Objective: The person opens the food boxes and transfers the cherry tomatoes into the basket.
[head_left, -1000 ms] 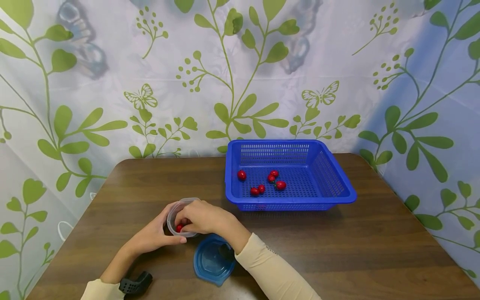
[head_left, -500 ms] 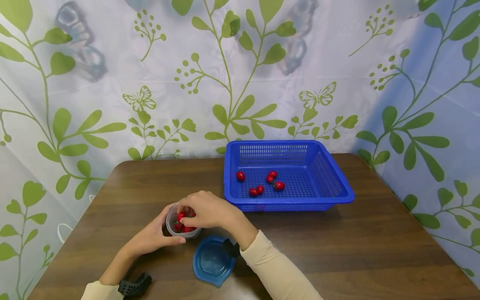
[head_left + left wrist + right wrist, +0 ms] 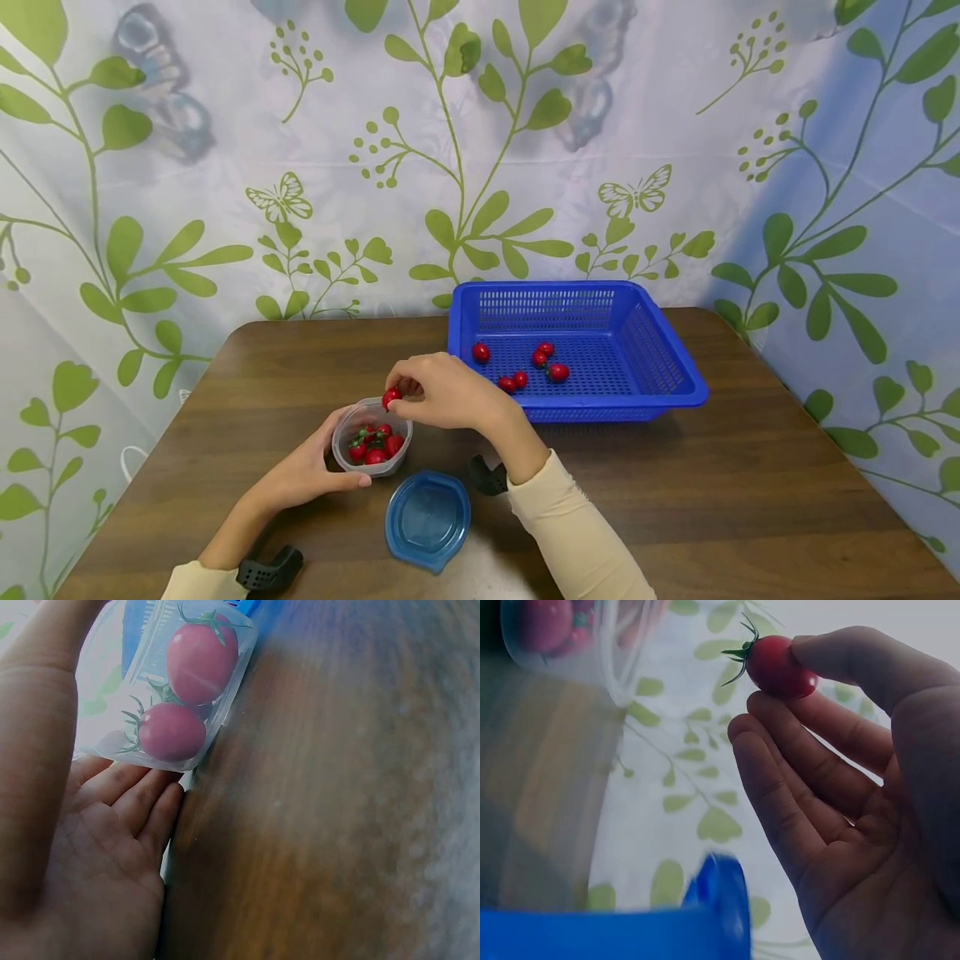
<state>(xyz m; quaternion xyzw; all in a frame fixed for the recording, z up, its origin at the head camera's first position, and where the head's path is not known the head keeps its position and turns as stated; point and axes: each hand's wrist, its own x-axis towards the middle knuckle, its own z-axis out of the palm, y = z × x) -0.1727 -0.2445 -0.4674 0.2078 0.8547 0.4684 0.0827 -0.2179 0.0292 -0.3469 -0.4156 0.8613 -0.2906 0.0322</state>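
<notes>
Between thumb and fingertips, my right hand (image 3: 450,392) pinches a red cherry tomato (image 3: 780,667) with a green stem, just above the rim of a clear plastic container (image 3: 405,462). Several more cherry tomatoes (image 3: 375,457) lie inside that container. My left hand (image 3: 311,467) holds the container from its left side, the thumb along the front and the fingers against the wall; the left wrist view shows those fingers (image 3: 139,791) at the container (image 3: 142,759). A blue lid (image 3: 429,518) lies on the table in front of the container.
A blue perforated basket (image 3: 585,402) stands at the back right of the wooden table (image 3: 675,492), with several cherry tomatoes (image 3: 558,372) on its floor. Behind the table hangs a leaf-patterned cloth (image 3: 510,167). Dark wrist straps (image 3: 270,570) are on both arms.
My right hand has come up out of the container and moved right, now with a cherry tomato in its fingertips. The tomatoes inside show more fully. My left hand has stayed in place.
</notes>
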